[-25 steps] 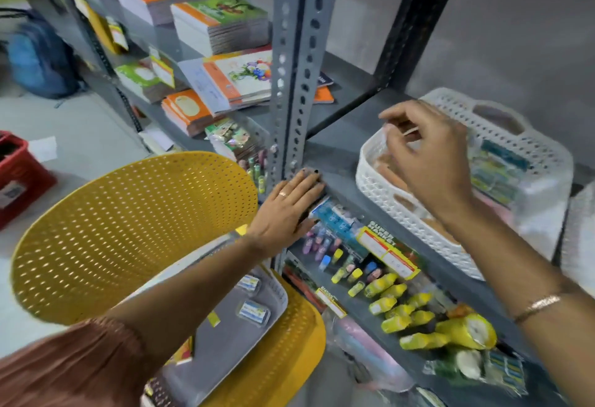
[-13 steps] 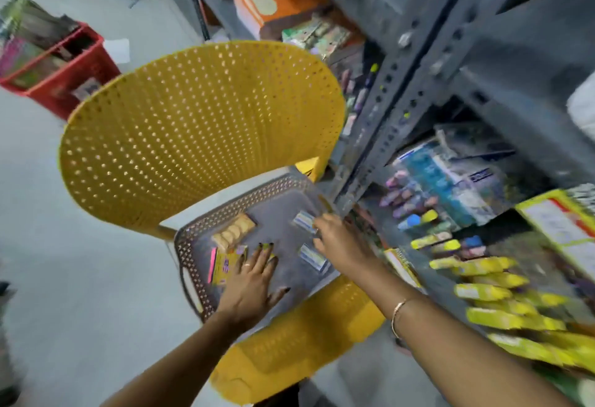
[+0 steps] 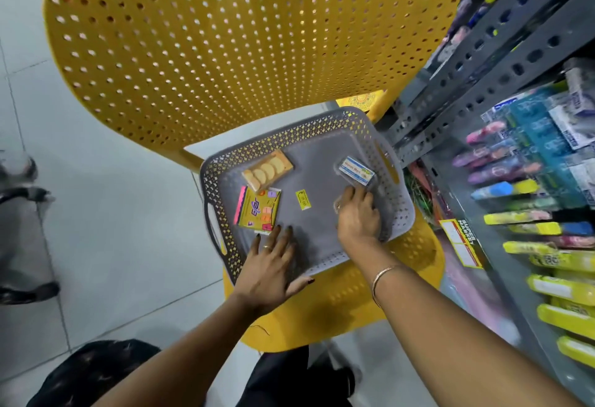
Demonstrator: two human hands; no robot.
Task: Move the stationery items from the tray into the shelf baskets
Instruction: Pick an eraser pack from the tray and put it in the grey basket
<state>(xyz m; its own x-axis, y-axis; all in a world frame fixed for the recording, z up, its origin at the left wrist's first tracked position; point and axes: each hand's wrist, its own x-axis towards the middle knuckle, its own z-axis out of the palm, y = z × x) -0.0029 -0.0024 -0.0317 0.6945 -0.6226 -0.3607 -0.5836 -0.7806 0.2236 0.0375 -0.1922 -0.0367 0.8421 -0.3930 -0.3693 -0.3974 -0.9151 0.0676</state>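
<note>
A grey perforated tray (image 3: 291, 130) rests on the seat of a yellow chair. In it lie an orange pack of round pieces (image 3: 267, 168), a yellow sticky-note pack (image 3: 257, 210), a small yellow label (image 3: 303, 200) and a clear box with a blue label (image 3: 356, 172). My left hand (image 3: 270, 265) lies flat on the tray's near edge with fingers spread. My right hand (image 3: 357, 216) is curled down over a second small clear box (image 3: 337, 205), which is mostly hidden under the fingers. No shelf basket is in view.
The yellow perforated chair (image 3: 225, 36) has its tall back behind the tray. A grey metal shelf (image 3: 502, 62) stands close on the right, holding pens and yellow highlighters (image 3: 528, 218). A tiled floor lies to the left, with someone's shoes (image 3: 22, 194) at the edge.
My right hand came down from the white basket on the shelf to the tray and closed over a clear box. My left hand left the shelf post and now rests on the tray.
</note>
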